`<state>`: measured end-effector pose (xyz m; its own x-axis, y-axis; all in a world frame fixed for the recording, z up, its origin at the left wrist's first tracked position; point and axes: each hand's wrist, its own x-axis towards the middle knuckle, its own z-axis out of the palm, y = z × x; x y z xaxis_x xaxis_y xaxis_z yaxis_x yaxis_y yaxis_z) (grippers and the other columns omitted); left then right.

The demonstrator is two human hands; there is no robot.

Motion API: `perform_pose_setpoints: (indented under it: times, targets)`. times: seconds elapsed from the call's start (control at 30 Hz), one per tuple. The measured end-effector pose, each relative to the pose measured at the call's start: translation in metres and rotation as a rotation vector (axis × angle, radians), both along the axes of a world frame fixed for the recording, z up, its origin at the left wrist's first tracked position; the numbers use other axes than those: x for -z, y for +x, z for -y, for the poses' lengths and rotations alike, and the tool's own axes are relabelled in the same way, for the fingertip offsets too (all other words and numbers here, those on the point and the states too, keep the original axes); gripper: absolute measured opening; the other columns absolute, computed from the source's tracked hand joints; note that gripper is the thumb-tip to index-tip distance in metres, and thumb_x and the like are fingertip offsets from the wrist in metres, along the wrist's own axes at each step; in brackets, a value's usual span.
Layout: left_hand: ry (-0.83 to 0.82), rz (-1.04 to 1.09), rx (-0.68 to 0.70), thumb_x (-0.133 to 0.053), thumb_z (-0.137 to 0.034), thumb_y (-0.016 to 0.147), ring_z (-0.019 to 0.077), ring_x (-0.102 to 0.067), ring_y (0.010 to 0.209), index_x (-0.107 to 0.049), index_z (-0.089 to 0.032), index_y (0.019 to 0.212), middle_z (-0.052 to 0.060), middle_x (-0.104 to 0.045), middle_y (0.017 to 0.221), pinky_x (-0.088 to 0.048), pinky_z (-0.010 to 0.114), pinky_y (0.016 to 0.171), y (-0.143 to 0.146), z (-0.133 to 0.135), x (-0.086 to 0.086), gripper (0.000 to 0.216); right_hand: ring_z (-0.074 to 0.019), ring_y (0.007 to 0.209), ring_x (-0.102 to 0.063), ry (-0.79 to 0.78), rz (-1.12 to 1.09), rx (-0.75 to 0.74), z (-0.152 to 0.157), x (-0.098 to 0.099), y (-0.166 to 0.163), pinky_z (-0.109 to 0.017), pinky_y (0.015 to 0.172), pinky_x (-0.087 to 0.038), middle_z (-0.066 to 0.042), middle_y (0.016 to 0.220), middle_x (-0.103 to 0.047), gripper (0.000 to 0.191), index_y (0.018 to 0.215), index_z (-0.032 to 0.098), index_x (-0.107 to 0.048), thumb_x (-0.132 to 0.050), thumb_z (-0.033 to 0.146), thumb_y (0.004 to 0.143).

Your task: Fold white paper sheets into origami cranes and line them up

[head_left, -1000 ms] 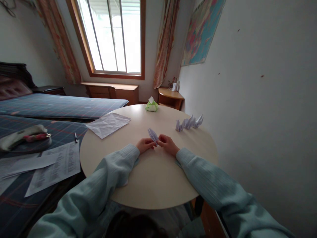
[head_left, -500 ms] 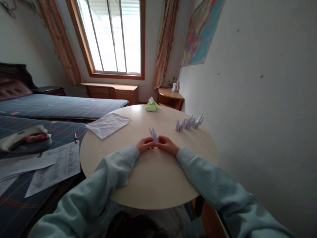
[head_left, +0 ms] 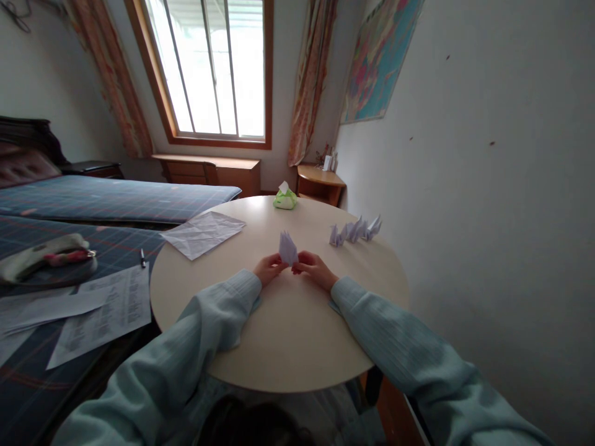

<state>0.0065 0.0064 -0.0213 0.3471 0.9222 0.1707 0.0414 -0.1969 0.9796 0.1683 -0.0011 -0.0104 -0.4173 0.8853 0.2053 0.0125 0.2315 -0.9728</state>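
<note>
Bright window [head_left: 201, 77] between patterned curtains [head_left: 312, 80]

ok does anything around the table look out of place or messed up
Nothing looks spilled. The white sheet at the left of the table is creased, one corner seemingly past the edge. Loose papers overlap untidily on the bed. The folded paper in the left hand and right hand looks undamaged.

One head-worn camera looks down over the table [head_left: 297, 334] toward the window [head_left: 199, 80]

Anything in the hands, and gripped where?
A folded white paper piece, pinched near its lower end: left hand at the left side, right hand at the right; its pointed tips face away.
</note>
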Motion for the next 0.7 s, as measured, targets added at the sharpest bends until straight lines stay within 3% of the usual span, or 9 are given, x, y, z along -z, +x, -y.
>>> perform_pose_setpoints:
  times: [0.17,0.33,0.47,0.57,0.7]
  targets:
    - [-0.002,0.11,0.076,-0.067,-0.038,0.051,0.0151,-0.055,0.069,-0.058,-0.012,0.071,0.003,-0.062,0.07,-0.04,0.025,0.063,-0.0008,0.0005,-0.0007,0.034,-0.0109,0.057,-0.052,0.042,0.063,0.012,-0.001,0.0003,0.0009,-0.024,0.054,-0.039,-0.001,0.063,-0.059,0.03,0.074,0.015,-0.056,-0.06,0.04,0.06]
    - [-0.004,0.053,-0.012,-0.067,-0.032,0.053,0.0101,-0.053,0.057,-0.052,-0.013,0.067,0.0,-0.057,0.058,-0.039,0.022,0.055,-0.0016,-0.0017,-0.0001,0.028,-0.0109,0.058,-0.049,0.137,0.14,0.14,-0.0051,0.0028,0.0021,-0.023,0.055,-0.037,0.0,0.062,-0.057,0.026,0.067,0.014,-0.059,-0.061,0.039,0.058]
    - [0.04,0.107,-0.09,-0.07,-0.028,0.048,0.0081,-0.051,0.05,-0.044,-0.016,0.073,-0.007,-0.05,0.051,-0.039,0.021,0.052,-0.0039,-0.0061,0.0012,0.038,-0.0112,0.058,-0.048,0.166,0.19,0.16,-0.0056,0.005,0.0021,-0.024,0.057,-0.037,0.0,0.061,-0.056,0.026,0.065,0.013,-0.058,-0.061,0.038,0.058]
    - [0.046,0.05,-0.084,-0.071,-0.025,0.046,0.0067,-0.048,0.047,-0.047,-0.015,0.077,-0.009,-0.046,0.048,-0.036,0.019,0.049,-0.0054,-0.0079,0.0025,0.04,-0.0107,0.056,-0.047,0.175,0.226,0.164,-0.0054,0.007,0.0031,-0.024,0.056,-0.037,0.001,0.059,-0.055,0.025,0.064,0.013,-0.058,-0.062,0.037,0.057]
    - [0.053,-0.022,-0.08,-0.067,-0.027,0.05,0.0055,-0.045,0.047,-0.053,-0.013,0.063,-0.006,-0.048,0.049,-0.033,0.018,0.047,-0.0049,-0.0068,0.004,0.025,-0.0103,0.055,-0.046,0.189,0.28,0.177,-0.0065,0.009,0.0057,-0.023,0.055,-0.036,0.002,0.056,-0.053,0.025,0.061,0.013,-0.058,-0.062,0.037,0.057]
